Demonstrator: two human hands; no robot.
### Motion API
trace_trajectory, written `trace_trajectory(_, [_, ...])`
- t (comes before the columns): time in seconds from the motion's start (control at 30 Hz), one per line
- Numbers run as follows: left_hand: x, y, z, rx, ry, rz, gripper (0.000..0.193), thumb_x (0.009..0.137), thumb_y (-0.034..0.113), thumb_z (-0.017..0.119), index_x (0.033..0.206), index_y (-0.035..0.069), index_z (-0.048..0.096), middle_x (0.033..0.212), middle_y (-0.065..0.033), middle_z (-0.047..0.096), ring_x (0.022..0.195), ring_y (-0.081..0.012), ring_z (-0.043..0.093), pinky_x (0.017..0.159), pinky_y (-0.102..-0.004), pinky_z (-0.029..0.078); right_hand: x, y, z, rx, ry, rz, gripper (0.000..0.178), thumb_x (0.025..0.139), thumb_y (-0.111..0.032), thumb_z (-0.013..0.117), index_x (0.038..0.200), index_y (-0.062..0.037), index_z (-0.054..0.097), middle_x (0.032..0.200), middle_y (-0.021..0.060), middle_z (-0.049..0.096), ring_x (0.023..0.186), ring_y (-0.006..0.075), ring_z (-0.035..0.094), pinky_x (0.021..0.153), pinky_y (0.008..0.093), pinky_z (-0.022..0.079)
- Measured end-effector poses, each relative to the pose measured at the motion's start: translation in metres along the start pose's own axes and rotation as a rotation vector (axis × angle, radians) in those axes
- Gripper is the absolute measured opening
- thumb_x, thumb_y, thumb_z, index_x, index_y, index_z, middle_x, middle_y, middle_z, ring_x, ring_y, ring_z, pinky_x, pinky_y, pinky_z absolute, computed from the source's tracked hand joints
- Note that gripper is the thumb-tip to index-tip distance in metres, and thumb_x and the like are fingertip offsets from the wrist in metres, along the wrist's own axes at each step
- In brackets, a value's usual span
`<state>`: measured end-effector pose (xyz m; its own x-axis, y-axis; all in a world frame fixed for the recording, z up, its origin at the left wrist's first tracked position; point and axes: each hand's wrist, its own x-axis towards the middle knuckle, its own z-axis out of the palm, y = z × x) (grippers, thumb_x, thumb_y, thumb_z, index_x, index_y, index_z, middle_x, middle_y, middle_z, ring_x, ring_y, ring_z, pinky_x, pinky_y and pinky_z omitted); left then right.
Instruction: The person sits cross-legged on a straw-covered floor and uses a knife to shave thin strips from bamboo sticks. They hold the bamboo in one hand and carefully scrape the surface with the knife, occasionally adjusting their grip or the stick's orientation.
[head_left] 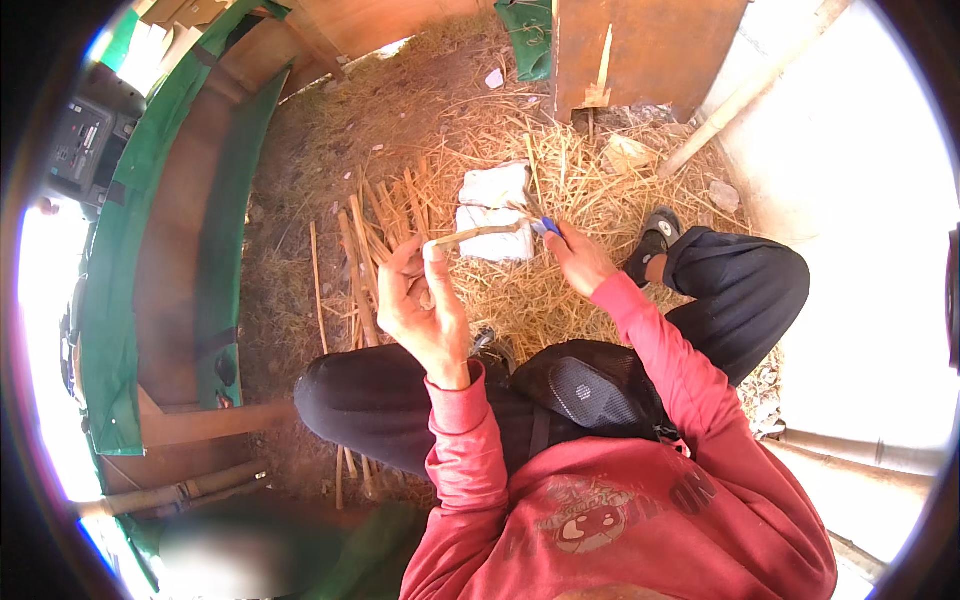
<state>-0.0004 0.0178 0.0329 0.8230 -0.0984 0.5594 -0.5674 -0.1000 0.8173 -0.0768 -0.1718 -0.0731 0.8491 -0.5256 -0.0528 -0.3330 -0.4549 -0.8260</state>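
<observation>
— What do the hands have hold of?

— The left hand point(425, 310) is raised in front of the chest, fingers curled and pinched shut around one end of a thin pale bamboo strip point(480, 234). The strip runs from that grip out to the right, roughly level, over the straw-covered ground point(560, 180).

— And the other hand?

— The right hand point(578, 258) is closed around a small knife with a blue handle point(549, 227). Its blade meets the far end of the strip, so the strip spans the gap between the two hands.

— What lies below them?

— A folded white cloth or sack point(497, 210) rests on the straw, just beyond the strip. To its left lies a loose bundle of bamboo sticks point(375, 235), fanned out on the ground near the left knee.

— How is the person placed?

— Sitting low, in a red sweatshirt point(610, 510) and dark trousers, with a black pouch point(590, 385) across the lap. The right foot wears a dark sandal point(652, 242), set on the straw just beside the right hand.

— Anything around the edges?

— A green tarpaulin point(120, 260) drapes a wooden frame along the left side, and a rusty brown panel point(650, 50) stands at the top.
</observation>
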Motion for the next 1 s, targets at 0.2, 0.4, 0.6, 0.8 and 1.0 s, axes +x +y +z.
trace_trajectory(0.2, [0.001, -0.001, 0.001, 0.082, 0.012, 0.071, 0.013, 0.094, 0.01, 0.066, 0.098, -0.003, 0.067, 0.077, -0.0025, 0.06, 0.066, -0.0064, 0.054, 0.057, -0.0214, 0.043, -0.019, -0.064, 0.025, -0.26, -0.031, -0.156, 0.03, 0.1, -0.019, 0.048, 0.125, -0.0043, 0.056, 0.089, 0.0203, 0.069, 0.081, 0.0334, 0.07, 0.063, 0.0454, 0.053])
trace_trajectory(0.4, [0.007, -0.007, 0.001, 0.137, 0.052, 0.152, 0.012, 0.092, 0.009, 0.067, 0.093, -0.003, 0.067, 0.076, -0.0072, 0.062, 0.065, -0.0121, 0.058, 0.055, -0.0258, 0.046, 0.028, 0.129, 0.044, -0.469, -0.156, 0.332, 0.034, 0.095, -0.024, 0.058, 0.124, -0.0071, 0.06, 0.091, 0.0221, 0.07, 0.085, 0.0373, 0.069, 0.073, 0.0494, 0.054])
trace_trajectory(0.6, [0.0, -0.003, -0.007, -0.031, 0.052, -0.044, 0.013, 0.094, 0.006, 0.066, 0.096, -0.007, 0.066, 0.086, -0.0083, 0.062, 0.072, -0.0096, 0.06, 0.062, -0.02, 0.05, -0.011, -0.009, 0.021, -0.031, 0.08, -0.1, 0.034, 0.099, -0.019, 0.051, 0.131, -0.0063, 0.051, 0.08, 0.0244, 0.066, 0.072, 0.0408, 0.066, 0.065, 0.0503, 0.051])
trace_trajectory(0.8, [-0.005, 0.0, -0.008, -0.012, 0.045, -0.066, 0.013, 0.092, 0.002, 0.067, 0.101, -0.007, 0.067, 0.089, -0.0079, 0.063, 0.076, -0.0097, 0.062, 0.068, -0.0208, 0.051, -0.057, -0.104, 0.016, 0.171, 0.102, -0.477, 0.033, 0.099, -0.015, 0.052, 0.127, 0.0005, 0.046, 0.075, 0.0227, 0.063, 0.065, 0.0418, 0.063, 0.054, 0.049, 0.049])
trace_trajectory(1.0, [-0.006, -0.004, -0.006, -0.058, 0.056, -0.046, 0.013, 0.091, 0.0, 0.067, 0.101, -0.008, 0.067, 0.087, -0.0086, 0.065, 0.079, -0.0108, 0.064, 0.07, -0.021, 0.051, -0.058, -0.103, 0.047, -0.028, 0.153, -0.42, 0.023, 0.096, -0.014, 0.055, 0.117, -0.0054, 0.05, 0.071, 0.02, 0.064, 0.061, 0.0395, 0.065, 0.05, 0.0485, 0.05])
